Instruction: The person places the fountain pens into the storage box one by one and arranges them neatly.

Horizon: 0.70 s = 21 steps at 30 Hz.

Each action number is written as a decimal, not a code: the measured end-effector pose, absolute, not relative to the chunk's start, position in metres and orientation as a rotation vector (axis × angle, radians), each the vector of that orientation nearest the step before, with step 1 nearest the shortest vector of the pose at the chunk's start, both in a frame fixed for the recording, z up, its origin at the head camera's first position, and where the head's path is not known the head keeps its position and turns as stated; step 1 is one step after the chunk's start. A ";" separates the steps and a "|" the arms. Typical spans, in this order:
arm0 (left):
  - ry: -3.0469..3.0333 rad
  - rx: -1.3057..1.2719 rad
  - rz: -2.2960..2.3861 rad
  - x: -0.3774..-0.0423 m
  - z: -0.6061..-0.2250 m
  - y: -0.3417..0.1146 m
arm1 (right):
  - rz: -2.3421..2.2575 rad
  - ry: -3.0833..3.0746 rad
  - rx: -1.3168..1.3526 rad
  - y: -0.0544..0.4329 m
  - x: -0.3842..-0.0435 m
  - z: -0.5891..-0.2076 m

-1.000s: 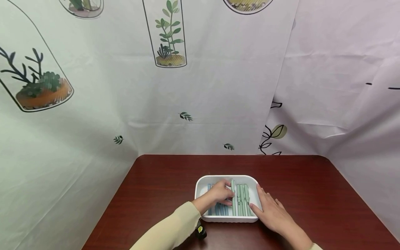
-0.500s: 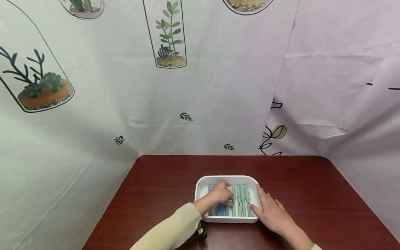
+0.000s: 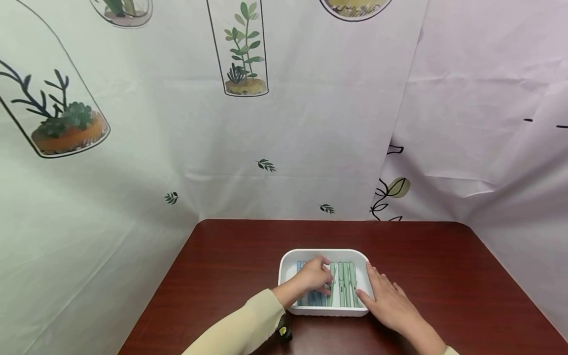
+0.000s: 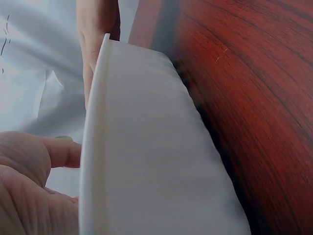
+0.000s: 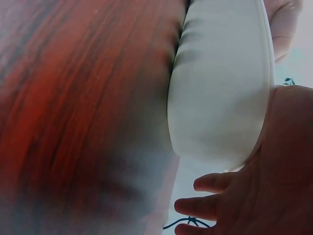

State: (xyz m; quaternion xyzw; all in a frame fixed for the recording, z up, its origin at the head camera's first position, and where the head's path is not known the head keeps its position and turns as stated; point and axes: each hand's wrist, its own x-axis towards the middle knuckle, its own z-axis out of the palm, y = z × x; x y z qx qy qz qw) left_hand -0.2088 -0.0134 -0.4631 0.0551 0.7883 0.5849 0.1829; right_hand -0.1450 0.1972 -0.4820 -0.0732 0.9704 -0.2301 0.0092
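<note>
A white tray [image 3: 328, 311] on the table holds a row of slim pens, blue at the left and mint green at the right. My left hand [image 3: 314, 274] reaches in from the front left, thumb and fingers curled at the leftmost green pen [image 3: 332, 276]. This pen lies slightly slanted beside the blue pens [image 3: 317, 299], which the hand partly covers. Several other green pens [image 3: 346, 283] lie to its right. My right hand [image 3: 390, 301] rests with straight fingers along the tray's right rim. In the left wrist view, the tray's wall [image 4: 146, 132] hides the left fingertips.
The dark red wooden table [image 3: 239, 256] extends around the tray. A white cloth with plant prints [image 3: 288, 138] hangs behind and at both sides. A small black device [image 3: 284, 331] sits under the left wrist.
The green pen at my left hand first stood higher, then came down into the row. It has since shifted left, widening the gap to the other green pens. The right hand stays put.
</note>
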 end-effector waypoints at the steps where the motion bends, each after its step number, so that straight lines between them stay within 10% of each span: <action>1: 2.220 0.158 1.656 -0.208 -0.463 -0.014 | -0.717 3.035 -0.232 0.197 -0.145 -0.482; 21: 2.246 0.177 1.688 -0.204 -0.449 -0.050 | -0.694 3.302 -0.387 0.204 -0.149 -0.469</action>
